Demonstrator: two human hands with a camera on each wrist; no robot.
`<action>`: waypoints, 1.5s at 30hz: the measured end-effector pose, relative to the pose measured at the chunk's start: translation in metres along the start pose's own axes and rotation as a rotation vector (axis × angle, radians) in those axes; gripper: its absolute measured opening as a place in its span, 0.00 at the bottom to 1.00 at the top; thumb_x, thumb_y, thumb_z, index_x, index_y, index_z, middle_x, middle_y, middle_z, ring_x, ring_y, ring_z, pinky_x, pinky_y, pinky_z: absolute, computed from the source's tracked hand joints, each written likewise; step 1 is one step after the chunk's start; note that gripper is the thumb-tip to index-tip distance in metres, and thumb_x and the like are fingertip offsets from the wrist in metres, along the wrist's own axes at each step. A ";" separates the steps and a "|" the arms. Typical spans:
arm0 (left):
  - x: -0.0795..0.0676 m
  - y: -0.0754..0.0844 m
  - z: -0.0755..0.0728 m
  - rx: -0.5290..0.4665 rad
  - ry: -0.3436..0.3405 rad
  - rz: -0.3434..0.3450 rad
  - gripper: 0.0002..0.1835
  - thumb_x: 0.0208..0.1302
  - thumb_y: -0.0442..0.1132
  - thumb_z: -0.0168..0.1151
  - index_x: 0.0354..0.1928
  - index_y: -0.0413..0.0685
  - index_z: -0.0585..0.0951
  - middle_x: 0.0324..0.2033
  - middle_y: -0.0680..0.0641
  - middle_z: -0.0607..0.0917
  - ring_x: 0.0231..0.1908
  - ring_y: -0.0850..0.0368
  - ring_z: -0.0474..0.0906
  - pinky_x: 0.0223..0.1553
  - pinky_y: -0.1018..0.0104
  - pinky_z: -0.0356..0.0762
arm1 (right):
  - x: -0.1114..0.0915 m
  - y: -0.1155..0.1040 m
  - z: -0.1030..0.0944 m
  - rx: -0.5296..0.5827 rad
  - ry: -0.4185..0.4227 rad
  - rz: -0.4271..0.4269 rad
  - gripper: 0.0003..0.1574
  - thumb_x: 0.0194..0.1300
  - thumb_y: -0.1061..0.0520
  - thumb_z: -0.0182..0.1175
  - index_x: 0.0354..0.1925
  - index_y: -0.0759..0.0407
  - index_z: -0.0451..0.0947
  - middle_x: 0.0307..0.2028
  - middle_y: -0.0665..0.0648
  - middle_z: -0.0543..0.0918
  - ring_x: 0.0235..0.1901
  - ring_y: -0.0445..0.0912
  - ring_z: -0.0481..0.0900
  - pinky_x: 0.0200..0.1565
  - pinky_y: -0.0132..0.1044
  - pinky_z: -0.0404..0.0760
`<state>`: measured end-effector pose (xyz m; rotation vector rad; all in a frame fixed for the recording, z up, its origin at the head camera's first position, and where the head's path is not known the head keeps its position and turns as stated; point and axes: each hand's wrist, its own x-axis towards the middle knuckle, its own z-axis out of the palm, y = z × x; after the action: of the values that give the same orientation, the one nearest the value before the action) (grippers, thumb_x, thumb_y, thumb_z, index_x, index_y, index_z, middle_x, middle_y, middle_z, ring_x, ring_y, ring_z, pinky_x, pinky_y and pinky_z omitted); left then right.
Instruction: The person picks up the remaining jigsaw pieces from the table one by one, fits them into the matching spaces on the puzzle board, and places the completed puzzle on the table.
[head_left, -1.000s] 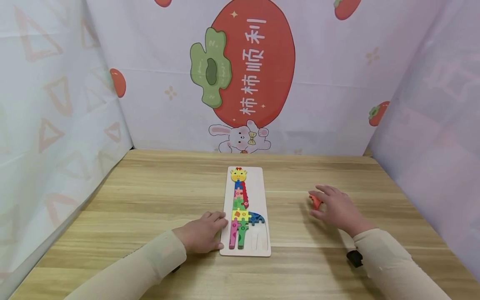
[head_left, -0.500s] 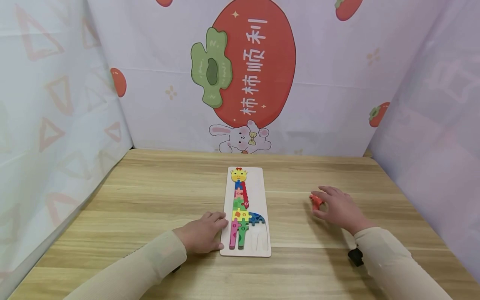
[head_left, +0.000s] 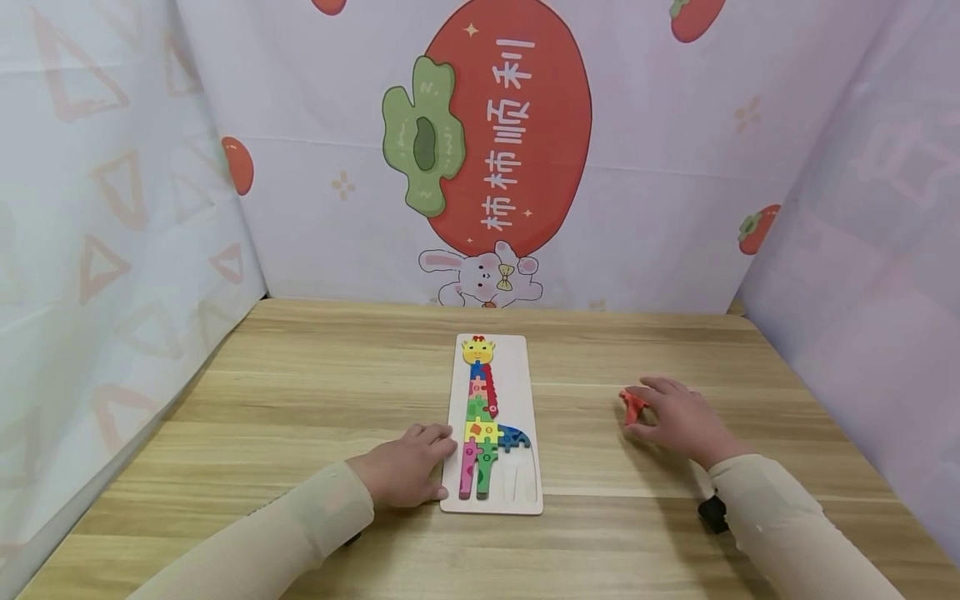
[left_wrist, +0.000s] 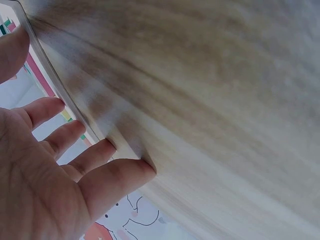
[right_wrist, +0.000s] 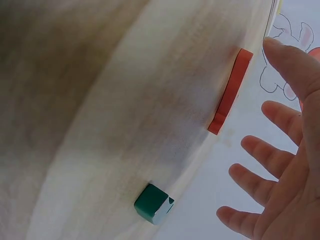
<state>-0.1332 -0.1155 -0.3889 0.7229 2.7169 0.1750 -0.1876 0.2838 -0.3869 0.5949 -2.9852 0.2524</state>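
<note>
A wooden puzzle board (head_left: 517,375) lies flat in the middle of the table, with a colourful giraffe (head_left: 480,431) of interlocking pieces on it. My left hand (head_left: 405,464) rests at the board's left edge, fingers spread; in the left wrist view its fingertips lie along that edge. At the right, my right hand (head_left: 678,421) hovers around an orange puzzle piece (head_left: 632,407). Seen from the right wrist, that hand (right_wrist: 295,155) has its fingers spread and apart from the orange piece (right_wrist: 231,92), which is on the table.
A green puzzle piece (right_wrist: 152,204) stands on the table near the right hand; the head view does not show it. Bare wooden tabletop (head_left: 337,358) surrounds the board. A printed cloth (head_left: 637,233) closes off the back, with cloth sides at left and right.
My right hand has shifted slightly to the right, and more of the orange piece shows beside its fingers. My left hand and the board stay in place.
</note>
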 end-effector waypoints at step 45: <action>-0.005 0.004 -0.006 -0.007 -0.005 -0.003 0.35 0.58 0.53 0.68 0.66 0.50 0.71 0.68 0.47 0.66 0.65 0.46 0.62 0.58 0.52 0.74 | 0.001 -0.007 0.002 -0.065 -0.100 0.080 0.36 0.55 0.42 0.70 0.59 0.55 0.77 0.52 0.67 0.81 0.50 0.65 0.78 0.46 0.63 0.75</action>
<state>-0.1294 -0.1143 -0.3809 0.7162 2.7108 0.1817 -0.1856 0.2767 -0.3876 0.4966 -3.1035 0.1336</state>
